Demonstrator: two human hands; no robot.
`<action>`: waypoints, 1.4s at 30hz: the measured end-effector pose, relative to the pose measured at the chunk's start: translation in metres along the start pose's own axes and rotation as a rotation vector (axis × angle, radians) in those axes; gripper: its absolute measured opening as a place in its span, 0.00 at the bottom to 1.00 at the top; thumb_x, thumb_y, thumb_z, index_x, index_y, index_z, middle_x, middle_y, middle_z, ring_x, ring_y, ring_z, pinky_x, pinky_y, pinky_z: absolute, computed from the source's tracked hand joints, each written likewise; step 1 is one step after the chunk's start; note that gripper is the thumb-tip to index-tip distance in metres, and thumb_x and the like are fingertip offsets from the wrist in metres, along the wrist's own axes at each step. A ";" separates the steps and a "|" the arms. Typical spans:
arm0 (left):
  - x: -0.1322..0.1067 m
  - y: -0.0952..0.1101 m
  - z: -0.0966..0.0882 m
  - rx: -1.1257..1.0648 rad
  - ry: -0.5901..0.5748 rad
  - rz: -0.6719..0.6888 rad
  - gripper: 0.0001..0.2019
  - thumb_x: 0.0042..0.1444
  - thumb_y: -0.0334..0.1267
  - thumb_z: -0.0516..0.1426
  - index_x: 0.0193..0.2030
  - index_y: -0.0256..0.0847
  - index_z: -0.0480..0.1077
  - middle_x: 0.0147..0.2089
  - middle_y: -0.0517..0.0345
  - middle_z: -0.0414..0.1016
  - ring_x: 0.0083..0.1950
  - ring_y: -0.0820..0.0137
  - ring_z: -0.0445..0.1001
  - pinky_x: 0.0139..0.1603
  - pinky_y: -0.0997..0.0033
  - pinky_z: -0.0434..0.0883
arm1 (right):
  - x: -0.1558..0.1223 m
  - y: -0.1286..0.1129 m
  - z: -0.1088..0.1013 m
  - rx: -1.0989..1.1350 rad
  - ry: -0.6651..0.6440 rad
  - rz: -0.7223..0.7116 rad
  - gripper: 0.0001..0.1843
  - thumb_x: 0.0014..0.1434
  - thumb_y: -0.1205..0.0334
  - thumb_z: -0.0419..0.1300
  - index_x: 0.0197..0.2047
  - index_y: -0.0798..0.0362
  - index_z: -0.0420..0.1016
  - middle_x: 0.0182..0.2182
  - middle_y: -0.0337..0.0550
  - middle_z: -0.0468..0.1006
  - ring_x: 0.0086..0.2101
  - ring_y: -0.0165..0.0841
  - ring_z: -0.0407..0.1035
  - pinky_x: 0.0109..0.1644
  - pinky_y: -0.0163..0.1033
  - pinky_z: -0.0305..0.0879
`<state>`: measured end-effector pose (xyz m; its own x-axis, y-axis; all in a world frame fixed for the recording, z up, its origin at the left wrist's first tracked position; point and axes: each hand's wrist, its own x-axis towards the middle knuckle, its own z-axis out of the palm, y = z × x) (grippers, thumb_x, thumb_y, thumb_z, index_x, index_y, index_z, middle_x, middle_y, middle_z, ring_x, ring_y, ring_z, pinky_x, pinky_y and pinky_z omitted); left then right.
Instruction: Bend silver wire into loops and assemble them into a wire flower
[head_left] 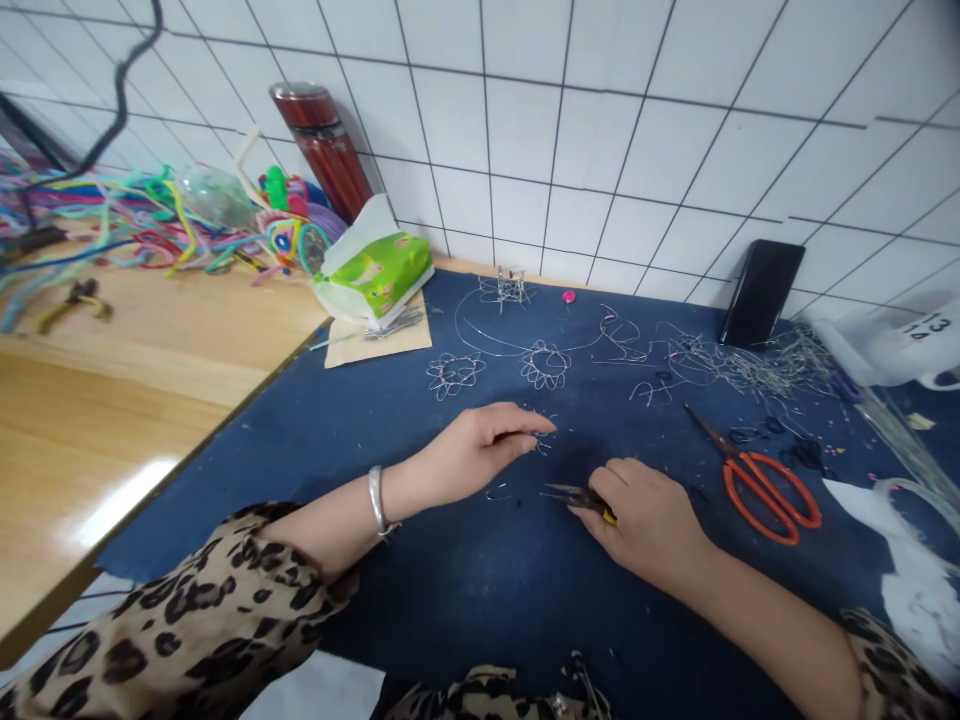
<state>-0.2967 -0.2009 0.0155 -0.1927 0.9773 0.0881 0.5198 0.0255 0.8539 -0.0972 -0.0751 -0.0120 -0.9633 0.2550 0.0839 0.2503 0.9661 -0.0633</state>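
Note:
My left hand (476, 450) pinches a small piece of bent thin wire (543, 441) between thumb and fingers; its exact shape is too fine to make out. In my right hand (651, 508) is a pair of pliers (568, 493) with yellow handles, jaws pointing left towards a loose wire bit (497, 492) on the blue mat (480, 590). The plier tips are apart from the held wire. Beyond my left hand lie two flower-shaped wire rings, one on the left (454, 374) and one on the right (546, 366).
Orange-handled scissors (769, 495) lie right of my right hand. Behind them spreads a wire tangle (765, 368), near an upright phone (761, 293). At the back left stand a tissue pack (386, 275), a red flask (322, 150) and colourful pipe cleaners (161, 245). A white mug (911, 345) is far right.

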 end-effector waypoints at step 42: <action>-0.005 0.004 0.021 -0.853 -0.050 -0.493 0.08 0.49 0.37 0.61 0.32 0.34 0.69 0.27 0.58 0.72 0.22 0.80 0.67 0.21 0.81 0.61 | 0.000 0.008 -0.019 -0.382 0.277 -0.159 0.08 0.59 0.58 0.52 0.36 0.51 0.70 0.23 0.40 0.63 0.28 0.32 0.53 0.31 0.41 0.45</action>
<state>-0.2760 -0.2009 0.0074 -0.1813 0.9062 -0.3821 -0.3877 0.2912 0.8746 -0.0932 -0.0671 0.0063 -0.9435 0.0543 0.3268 0.1698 0.9263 0.3364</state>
